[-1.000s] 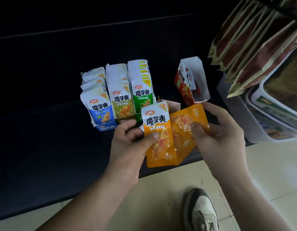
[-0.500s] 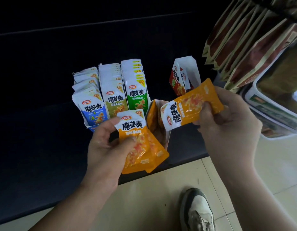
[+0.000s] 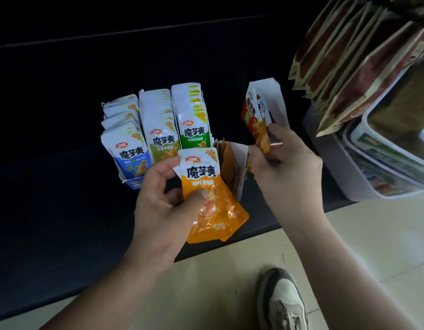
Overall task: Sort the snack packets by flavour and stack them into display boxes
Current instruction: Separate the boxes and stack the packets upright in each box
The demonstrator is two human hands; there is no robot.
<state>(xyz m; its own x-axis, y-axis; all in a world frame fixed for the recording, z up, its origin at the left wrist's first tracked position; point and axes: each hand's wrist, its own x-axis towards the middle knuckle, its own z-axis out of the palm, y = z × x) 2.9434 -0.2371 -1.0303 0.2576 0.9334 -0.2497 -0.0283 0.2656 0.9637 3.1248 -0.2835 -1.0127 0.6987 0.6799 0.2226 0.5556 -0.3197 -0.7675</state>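
Observation:
My left hand point(image 3: 165, 206) pinches a small stack of orange snack packets point(image 3: 206, 194), label facing me, held above the shelf's front edge. My right hand point(image 3: 284, 167) grips one orange packet point(image 3: 264, 136) edge-on, just above the orange display box point(image 3: 239, 163), which has several orange packets standing in it. Behind stand three full display boxes: blue packets point(image 3: 130, 148), olive packets point(image 3: 161, 134) and green packets point(image 3: 194, 125). A red display box point(image 3: 256, 110) sits tilted at the back right, mostly hollow.
Everything rests on a dark shelf point(image 3: 63, 186) whose front edge runs diagonally above a cream tiled floor. Hanging brown snack bags point(image 3: 349, 55) and white plastic bins point(image 3: 384, 158) crowd the right side. My shoe point(image 3: 282, 303) is below on the floor.
My right hand turned its orange packet from flat and label-up to edge-on and lowered it toward the orange box. My left hand's stack shifted right and slightly up.

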